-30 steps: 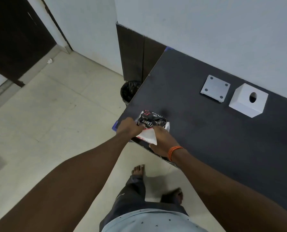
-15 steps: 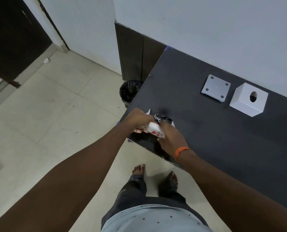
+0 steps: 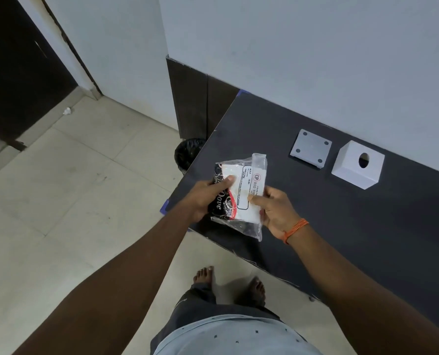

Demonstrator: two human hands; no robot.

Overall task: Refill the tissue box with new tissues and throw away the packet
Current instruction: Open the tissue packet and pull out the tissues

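A clear plastic tissue packet point(image 3: 241, 193) with black-and-red print and white tissues inside is held up above the near left corner of the dark table point(image 3: 341, 226). My left hand point(image 3: 205, 196) grips its left side, thumb on top. My right hand point(image 3: 277, 208), with an orange thread at the wrist, pinches its right edge. The white tissue box point(image 3: 358, 163), with a round hole in its top, stands at the back of the table near the wall. Its grey base plate point(image 3: 311, 148) lies flat just left of it.
A bin with a black liner point(image 3: 187, 152) stands on the tiled floor beside the table's left edge, partly hidden by it. A dark door point(image 3: 16, 73) is at the far left. My bare feet point(image 3: 228, 283) stand close to the table's front edge.
The packet was being picked up at the table's corner. Both hands have since lifted it and turned it over, so its white labelled side now faces up.
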